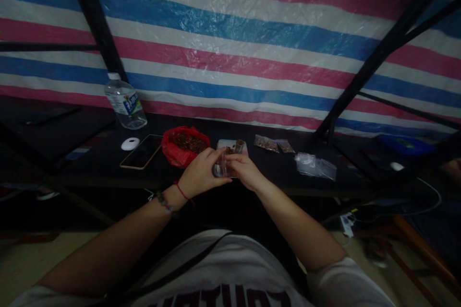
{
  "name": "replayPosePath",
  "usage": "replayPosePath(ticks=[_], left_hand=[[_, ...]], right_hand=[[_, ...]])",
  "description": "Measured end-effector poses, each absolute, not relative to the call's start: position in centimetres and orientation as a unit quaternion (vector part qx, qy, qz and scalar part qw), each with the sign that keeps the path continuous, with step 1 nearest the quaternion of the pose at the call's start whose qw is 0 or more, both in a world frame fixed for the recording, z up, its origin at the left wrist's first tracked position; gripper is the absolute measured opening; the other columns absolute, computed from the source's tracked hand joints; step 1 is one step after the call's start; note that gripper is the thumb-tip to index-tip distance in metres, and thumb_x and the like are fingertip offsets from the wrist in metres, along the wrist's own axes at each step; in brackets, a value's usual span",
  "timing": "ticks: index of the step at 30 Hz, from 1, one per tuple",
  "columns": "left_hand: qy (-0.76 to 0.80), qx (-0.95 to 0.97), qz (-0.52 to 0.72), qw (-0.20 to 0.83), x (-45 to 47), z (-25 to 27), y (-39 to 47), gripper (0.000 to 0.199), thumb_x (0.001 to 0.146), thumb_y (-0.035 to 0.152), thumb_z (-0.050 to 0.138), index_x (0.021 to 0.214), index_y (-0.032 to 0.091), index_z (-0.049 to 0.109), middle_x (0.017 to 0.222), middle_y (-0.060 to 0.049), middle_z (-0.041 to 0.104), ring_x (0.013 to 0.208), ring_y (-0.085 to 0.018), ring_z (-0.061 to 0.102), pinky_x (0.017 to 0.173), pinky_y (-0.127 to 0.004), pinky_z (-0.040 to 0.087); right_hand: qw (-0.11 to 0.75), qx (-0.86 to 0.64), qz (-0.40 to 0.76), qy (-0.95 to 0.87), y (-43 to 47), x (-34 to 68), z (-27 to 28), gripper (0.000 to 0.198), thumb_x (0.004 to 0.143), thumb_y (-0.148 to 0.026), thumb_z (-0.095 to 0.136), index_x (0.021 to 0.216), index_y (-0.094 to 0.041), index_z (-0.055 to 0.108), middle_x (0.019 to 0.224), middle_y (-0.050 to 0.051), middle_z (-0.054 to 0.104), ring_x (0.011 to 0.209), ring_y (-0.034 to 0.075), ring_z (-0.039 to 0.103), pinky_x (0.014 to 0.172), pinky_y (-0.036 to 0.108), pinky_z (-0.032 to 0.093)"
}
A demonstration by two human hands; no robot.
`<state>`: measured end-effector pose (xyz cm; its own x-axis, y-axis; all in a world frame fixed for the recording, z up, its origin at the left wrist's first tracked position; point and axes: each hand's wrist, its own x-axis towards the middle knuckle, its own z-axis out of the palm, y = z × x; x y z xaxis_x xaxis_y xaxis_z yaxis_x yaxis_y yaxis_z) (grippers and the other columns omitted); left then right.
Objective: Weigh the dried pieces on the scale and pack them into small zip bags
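Observation:
My left hand and my right hand meet at the near edge of the black table. Between their fingers is a small clear plastic bag, which both hands grip; what it contains is hard to make out. Just beyond the fingers lies a pale, flat device like a small scale, with brown dried bits on top. Left of it, close to my left hand, an open red plastic bag is full of brown dried pieces.
Two filled small bags and a pile of flat clear bags lie to the right. A phone, a white round object and a clear bottle stand left. Black metal posts and a striped sheet rise behind.

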<state>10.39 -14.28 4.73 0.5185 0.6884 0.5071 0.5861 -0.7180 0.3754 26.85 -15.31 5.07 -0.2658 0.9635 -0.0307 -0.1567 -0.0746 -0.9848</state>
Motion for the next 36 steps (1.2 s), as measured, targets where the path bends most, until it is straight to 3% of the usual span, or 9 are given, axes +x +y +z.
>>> replayPosePath(ticks=[4, 9, 15, 18, 23, 27, 30, 32, 36], left_hand=[[0.379, 0.866, 0.326, 0.028, 10.3, 4.6, -14.2, 0.075, 0.065, 0.052, 0.072, 0.128, 0.018, 0.049, 0.106, -0.011, 0.056, 0.100, -0.027, 0.053, 0.089, -0.040, 0.044], [0.359, 0.863, 0.355, -0.002, 10.4, 4.6, -14.2, 0.071, 0.063, 0.052, 0.074, 0.123, 0.020, 0.053, 0.126, -0.013, 0.050, 0.116, -0.032, 0.046, 0.099, -0.045, 0.036], [0.366, 0.873, 0.321, 0.033, 10.3, 4.7, -14.1, 0.066, 0.066, 0.053, 0.070, 0.120, 0.019, 0.054, 0.116, -0.012, 0.060, 0.109, -0.031, 0.053, 0.096, -0.043, 0.038], [0.358, 0.879, 0.314, 0.022, 10.2, 4.6, -13.8, 0.076, 0.062, 0.057, 0.071, 0.125, 0.019, 0.050, 0.119, -0.012, 0.058, 0.112, -0.031, 0.051, 0.098, -0.044, 0.036], [0.363, 0.879, 0.310, 0.004, 10.3, 4.2, -14.0, 0.065, 0.072, 0.049, 0.066, 0.126, 0.017, 0.050, 0.116, -0.013, 0.060, 0.109, -0.030, 0.052, 0.098, -0.045, 0.036], [0.336, 0.893, 0.299, 0.020, 10.3, 4.2, -14.0, 0.073, 0.066, 0.052, 0.070, 0.128, 0.019, 0.049, 0.121, -0.012, 0.057, 0.114, -0.031, 0.050, 0.103, -0.048, 0.031], [0.340, 0.865, 0.359, 0.083, 9.8, 4.2, -13.1, 0.086, 0.060, 0.053, 0.074, 0.133, 0.020, 0.043, 0.133, -0.015, 0.048, 0.123, -0.033, 0.042, 0.106, -0.050, 0.030], [0.358, 0.814, 0.419, 0.181, 9.3, 4.1, -12.0, 0.086, 0.064, 0.050, 0.073, 0.136, 0.018, 0.038, 0.133, -0.017, 0.047, 0.120, -0.031, 0.046, 0.101, -0.049, 0.037], [0.352, 0.703, 0.426, 0.449, 8.5, 3.7, -10.4, 0.074, 0.072, 0.037, 0.067, 0.135, 0.016, 0.036, 0.094, -0.007, 0.063, 0.086, -0.018, 0.063, 0.083, -0.037, 0.050]], right_hand=[[0.443, -0.411, 0.583, -0.543, -15.1, 26.9, 4.7, 0.022, 0.066, -0.027, 0.064, 0.084, -0.017, 0.070, 0.078, 0.002, 0.068, 0.068, 0.013, 0.061, 0.061, 0.024, 0.048], [0.446, -0.413, 0.551, -0.572, -14.6, 26.9, 4.1, 0.023, 0.063, -0.021, 0.064, 0.085, -0.017, 0.065, 0.073, 0.001, 0.067, 0.063, 0.012, 0.060, 0.060, 0.023, 0.046], [0.492, -0.434, 0.474, -0.587, -14.2, 26.8, 3.7, 0.015, 0.060, -0.018, 0.060, 0.072, -0.021, 0.051, 0.066, -0.004, 0.060, 0.056, 0.011, 0.055, 0.054, 0.022, 0.044], [0.481, -0.424, 0.437, -0.631, -14.1, 26.9, 3.6, 0.005, 0.063, -0.017, 0.056, 0.067, -0.020, 0.055, 0.067, -0.002, 0.060, 0.058, 0.011, 0.055, 0.059, 0.024, 0.045], [0.418, -0.446, 0.374, -0.697, -14.2, 27.5, 4.0, 0.013, 0.068, -0.016, 0.055, 0.072, -0.018, 0.067, 0.067, -0.001, 0.063, 0.061, 0.012, 0.056, 0.062, 0.025, 0.043], [0.362, -0.434, 0.347, -0.748, -14.3, 28.0, 4.7, 0.018, 0.068, -0.011, 0.053, 0.065, -0.018, 0.069, 0.062, -0.001, 0.063, 0.060, 0.013, 0.055, 0.061, 0.025, 0.042], [0.402, -0.439, 0.341, -0.727, -13.9, 28.8, 5.0, 0.023, 0.068, -0.013, 0.056, 0.082, -0.021, 0.073, 0.072, 0.001, 0.067, 0.068, 0.016, 0.058, 0.064, 0.027, 0.045], [0.431, -0.441, 0.345, -0.707, -13.4, 29.6, 4.9, 0.030, 0.069, -0.018, 0.059, 0.095, -0.023, 0.073, 0.082, 0.001, 0.069, 0.073, 0.018, 0.060, 0.066, 0.029, 0.047], [0.452, -0.456, 0.325, -0.695, -12.6, 31.1, 4.7, 0.037, 0.068, -0.022, 0.064, 0.105, -0.024, 0.070, 0.088, 0.002, 0.069, 0.073, 0.017, 0.061, 0.068, 0.029, 0.048]])
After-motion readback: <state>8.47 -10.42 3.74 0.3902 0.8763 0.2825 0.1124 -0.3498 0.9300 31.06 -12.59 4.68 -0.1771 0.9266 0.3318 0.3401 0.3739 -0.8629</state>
